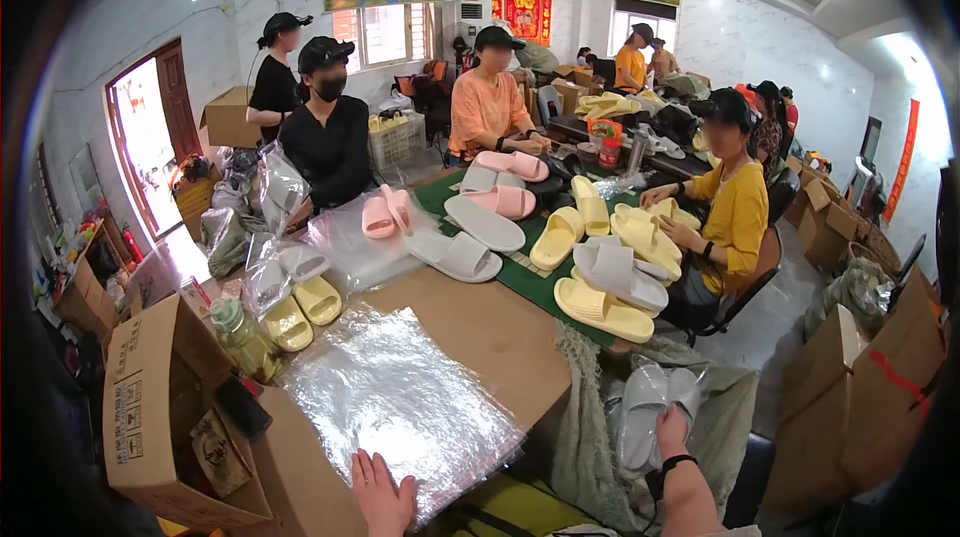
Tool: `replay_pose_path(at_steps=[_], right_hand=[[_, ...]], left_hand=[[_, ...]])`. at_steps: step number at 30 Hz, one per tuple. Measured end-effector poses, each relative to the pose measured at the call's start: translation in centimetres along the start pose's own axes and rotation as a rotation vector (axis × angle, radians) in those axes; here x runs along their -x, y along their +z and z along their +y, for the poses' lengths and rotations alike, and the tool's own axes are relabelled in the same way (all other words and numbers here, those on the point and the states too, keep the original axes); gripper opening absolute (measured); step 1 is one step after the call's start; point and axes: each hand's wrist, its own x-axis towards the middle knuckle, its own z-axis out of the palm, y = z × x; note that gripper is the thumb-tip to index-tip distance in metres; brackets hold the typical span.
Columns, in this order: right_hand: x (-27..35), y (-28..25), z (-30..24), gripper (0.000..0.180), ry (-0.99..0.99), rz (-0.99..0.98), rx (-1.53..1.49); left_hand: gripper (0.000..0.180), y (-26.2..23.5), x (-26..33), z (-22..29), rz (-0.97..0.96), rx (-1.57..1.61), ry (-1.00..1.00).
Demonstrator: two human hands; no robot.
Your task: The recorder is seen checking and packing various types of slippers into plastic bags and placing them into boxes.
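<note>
My left hand (383, 495) lies flat with spread fingers at the near edge of a stack of clear plastic bags (400, 397) on the brown table (530, 377). To the right, my right hand (673, 429) grips a pair of grey slippers (641, 412) in a clear bag, at the mouth of a grey-green woven sack (708, 467). Its fingertips are partly hidden. Beyond the stack, a bagged pair of yellow slippers (318, 301) rests near the left table edge. Loose grey slippers (455, 255), pink slippers (378, 217) and yellow slippers (603, 307) cover the far side.
An open cardboard box (150, 407) stands at the left, beside a dark phone (243, 407) and a glass jar (243, 339). A person in yellow (735, 212) handles yellow slippers at the right. Other people sit or stand beyond. Large cartons (850, 417) stand far right.
</note>
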Motion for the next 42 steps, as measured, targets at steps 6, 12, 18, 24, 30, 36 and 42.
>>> replay_pose_path(at_steps=[6,12,18,24,30,36,42], right_hand=[[1.7,2.4,-8.0,0.020,-0.443,-0.518,0.059],[8.3,22.4,2.6,0.032,-1.199,-0.270,0.439],[10.4,22.1,2.1,0.033,-0.989,-0.722,0.454],[11.4,19.3,0.1,0.034,-0.757,-1.090,0.510],[-2.6,5.6,-8.3,0.030,-0.222,-0.605,-0.057],[-11.8,-6.8,-18.2,0.020,-0.230,0.087,-0.558],[-18.4,-5.8,-24.0,0.040,-0.315,0.214,-0.430]], left_hand=[[0.075,1.1,0.8,-1.8,0.033,0.124,-0.032],[0.077,1.7,-0.3,-1.6,0.023,0.126,-0.013],[0.073,0.0,-0.1,0.1,-0.052,0.026,-0.049],[0.076,0.7,0.3,-0.6,-0.005,0.052,-0.034],[0.077,1.0,0.1,-0.5,-0.024,0.022,-0.031],[0.077,0.5,-0.2,-0.3,-0.030,0.016,-0.052],[0.075,0.5,-0.1,-0.4,-0.014,0.055,-0.043]])
